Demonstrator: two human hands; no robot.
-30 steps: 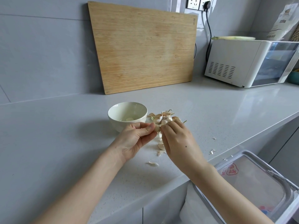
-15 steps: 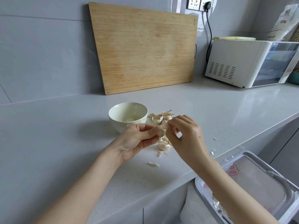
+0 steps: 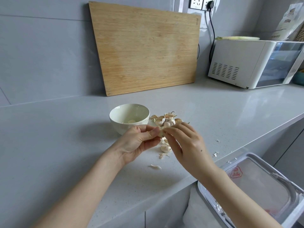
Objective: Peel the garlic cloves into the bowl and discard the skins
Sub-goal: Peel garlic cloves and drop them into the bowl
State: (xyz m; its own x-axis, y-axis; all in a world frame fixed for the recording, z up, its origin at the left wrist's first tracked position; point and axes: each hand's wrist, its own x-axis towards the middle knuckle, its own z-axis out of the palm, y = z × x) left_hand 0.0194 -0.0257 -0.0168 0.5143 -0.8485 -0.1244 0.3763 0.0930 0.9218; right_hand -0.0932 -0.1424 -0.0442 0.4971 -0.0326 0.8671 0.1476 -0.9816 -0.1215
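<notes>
- I see the left hand [image 3: 138, 142] just in front of the bowl [image 3: 119, 126], palm turned toward me. Its thumb and curled fingers pinch a garlic clove [image 3: 162, 132].
- The right hand [image 3: 185, 145] meets it from the other side. Its fingertips are curled in and nip the same clove; I cannot tell whether they have the skin or the flesh.
- The clove is held in the air between the two hands, above the counter [image 3: 65, 145] and just to the right of the bowl's near wall.
- The bowl stands upright on the counter, with one pale peeled clove [image 3: 131, 121] lying in its bottom.
- A pile of unpeeled cloves [image 3: 166, 120] lies just to the right of the bowl, behind the hands.
- Loose skins [image 3: 165, 148] lie on the counter under the hands, and one more skin scrap [image 3: 156, 167] is nearer to me.
- An open bin [image 3: 266, 183] sits below the counter edge at the right, partly hidden by the right forearm, with a few skins visible inside.
- A wooden cutting board [image 3: 148, 46] leans against the wall, and a white oven [image 3: 243, 63] stands in the far right corner.
</notes>
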